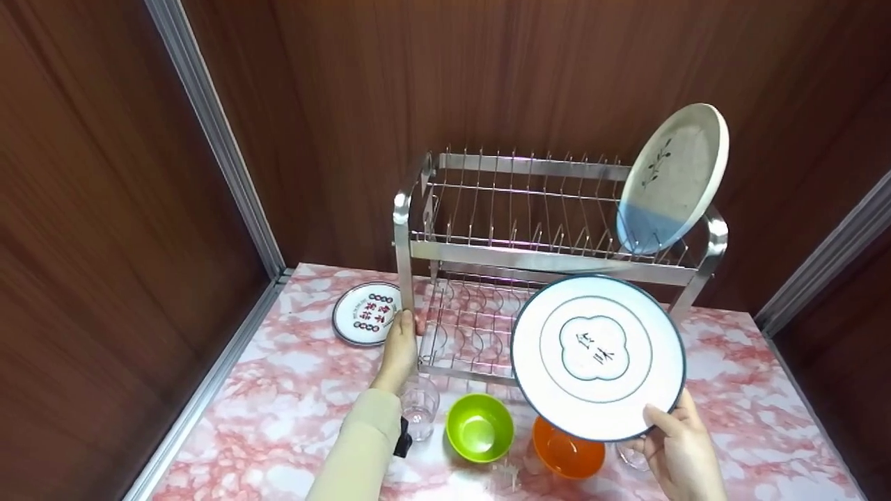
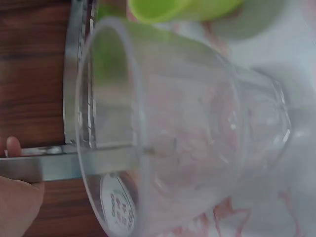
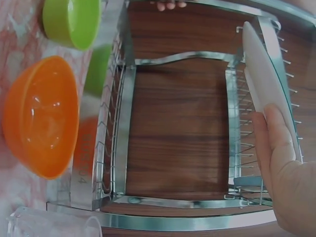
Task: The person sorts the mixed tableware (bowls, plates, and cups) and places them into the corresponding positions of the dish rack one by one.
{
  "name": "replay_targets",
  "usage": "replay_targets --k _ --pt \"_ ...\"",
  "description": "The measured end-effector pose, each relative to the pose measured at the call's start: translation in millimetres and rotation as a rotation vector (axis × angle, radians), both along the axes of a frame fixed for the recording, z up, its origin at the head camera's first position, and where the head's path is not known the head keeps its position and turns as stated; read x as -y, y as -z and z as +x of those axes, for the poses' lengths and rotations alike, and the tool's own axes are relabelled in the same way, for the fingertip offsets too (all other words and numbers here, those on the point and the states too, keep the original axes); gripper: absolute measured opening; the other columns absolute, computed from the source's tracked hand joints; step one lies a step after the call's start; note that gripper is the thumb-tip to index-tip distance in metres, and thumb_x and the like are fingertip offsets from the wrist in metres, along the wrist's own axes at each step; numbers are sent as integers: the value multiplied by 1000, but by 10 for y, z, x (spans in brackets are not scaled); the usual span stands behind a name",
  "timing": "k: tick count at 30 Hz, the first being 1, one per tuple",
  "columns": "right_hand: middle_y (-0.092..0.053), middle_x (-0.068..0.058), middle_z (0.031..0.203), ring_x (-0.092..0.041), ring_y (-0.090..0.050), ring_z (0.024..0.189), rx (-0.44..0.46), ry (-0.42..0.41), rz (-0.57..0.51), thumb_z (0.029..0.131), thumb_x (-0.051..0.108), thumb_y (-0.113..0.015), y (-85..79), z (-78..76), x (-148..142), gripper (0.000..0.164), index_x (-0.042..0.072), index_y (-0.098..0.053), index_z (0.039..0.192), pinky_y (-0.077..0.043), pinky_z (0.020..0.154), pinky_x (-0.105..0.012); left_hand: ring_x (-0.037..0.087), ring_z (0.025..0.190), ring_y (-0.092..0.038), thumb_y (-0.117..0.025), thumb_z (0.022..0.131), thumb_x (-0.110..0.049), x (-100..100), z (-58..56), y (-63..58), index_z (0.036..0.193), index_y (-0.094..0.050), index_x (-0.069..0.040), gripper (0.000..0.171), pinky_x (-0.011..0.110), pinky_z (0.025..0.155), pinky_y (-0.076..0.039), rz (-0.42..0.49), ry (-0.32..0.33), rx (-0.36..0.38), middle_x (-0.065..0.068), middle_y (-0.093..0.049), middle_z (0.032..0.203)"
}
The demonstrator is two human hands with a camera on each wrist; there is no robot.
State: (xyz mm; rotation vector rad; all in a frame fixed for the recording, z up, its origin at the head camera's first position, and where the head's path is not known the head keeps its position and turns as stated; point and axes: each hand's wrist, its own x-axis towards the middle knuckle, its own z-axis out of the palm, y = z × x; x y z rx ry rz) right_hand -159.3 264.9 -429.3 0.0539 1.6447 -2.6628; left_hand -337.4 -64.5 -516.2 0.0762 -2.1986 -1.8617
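Note:
In the head view, my right hand (image 1: 676, 445) holds a white plate (image 1: 598, 358) with a dark rim and a flower-shaped outline. The thumb lies on its face, and the fingers go behind it. This plate is in front of the right part of a two-tier metal dish rack (image 1: 550, 259). My left hand (image 1: 399, 355) grips the rack's left front upright, and the left wrist view shows fingertips (image 2: 13, 146) around that metal bar. A cream plate (image 1: 689, 163) with a leaf sprig stands tilted in the upper tier's right end.
A small plate (image 1: 362, 316) with red characters lies left of the rack. Before the rack stand a green bowl (image 1: 480, 428), an orange bowl (image 1: 567, 452) and a clear cup (image 1: 420, 410). Another clear cup (image 3: 54, 224) shows in the right wrist view. Wood-grain panels enclose the marbled tabletop (image 1: 257, 403).

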Motion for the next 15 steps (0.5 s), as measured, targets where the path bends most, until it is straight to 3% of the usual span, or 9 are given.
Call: replay_targets --k 2,8,13,15 --pt "-59 3 107 -20 -62 81 -22 1 -14 93 1 -27 -8 -7 -8 45 23 -14 130 -52 55 -36 16 69 -44 -21 96 -29 7 -5 6 82 -44 -7 35 26 73 -36 2 19 7 15 -49 75" --pt "-57 1 104 -18 -62 81 -76 23 -60 93 3 -31 -42 -35 -27 33 19 -23 121 -52 58 -34 13 67 -43 -20 96 -30 13 -25 20 88 -44 -2 37 25 71 -36 29 58 47 2 -44 70" --pt "-59 -4 101 -21 -62 76 -181 14 -150 93 1 -29 -123 -106 -25 32 15 -23 121 -52 54 -33 13 66 -43 -22 96 -26 13 -29 12 84 -44 -5 33 27 70 -37 88 55 67 3 -45 69" --pt "-59 -6 101 -22 -63 75 -221 8 -186 93 1 -29 -170 -138 -28 33 15 -23 123 -52 54 -34 15 66 -44 -24 96 -22 3 20 -51 81 -44 -6 31 26 69 -37 99 39 59 5 -45 69"
